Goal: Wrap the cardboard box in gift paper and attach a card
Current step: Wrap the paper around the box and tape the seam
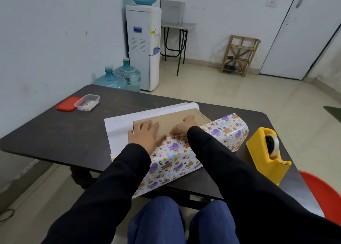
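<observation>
A seated person is wrapping a cardboard box (176, 120) that is lying mid-table on animal-print gift paper (175, 160), which is folding up over the box's near side. The left hand (145, 134) is pressing flat on the box's left end, fingers spread. The right hand (182, 129) is bearing on the paper's edge atop the box, fingers bent, though whether they are pinching it is unclear. A yellow tape dispenser (262, 151) is sitting to the right of the box.

At the frame's centre the cardboard box (175, 121) lies on the gift paper (175, 160) spread over the worktop (55, 133), with the left hand (145, 134) and right hand (182, 129) on top of it, a tape dispenser (262, 155) at the right, and a container (87, 102) beside its lid (67, 103) at the upper left.
</observation>
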